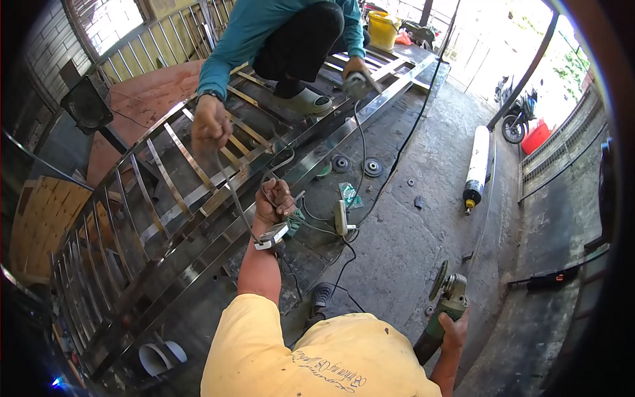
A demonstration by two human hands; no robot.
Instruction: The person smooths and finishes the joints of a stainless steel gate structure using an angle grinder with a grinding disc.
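My right hand (455, 331) grips a green angle grinder (433, 337) by its body, with the disc end pointing up and away from me. My left hand (274, 200) is raised beside the metal frame, its fingers curled closed; what lies in them I cannot make out. A thin cord loops by its fingertips. Close to my left wrist is a white electrical box (272, 235) with a grey cable running up from it. Another white socket box (341, 218) stands with cords just right of my left hand.
A co-worker in a teal sleeve (241, 33) squats on the barred metal frame (175, 218), one hand on another grinder (357, 85). Grinding discs (374, 167) and a green packet (350, 196) lie on the floor. A black cable (403, 145) crosses it. A gas cylinder (477, 165) lies right.
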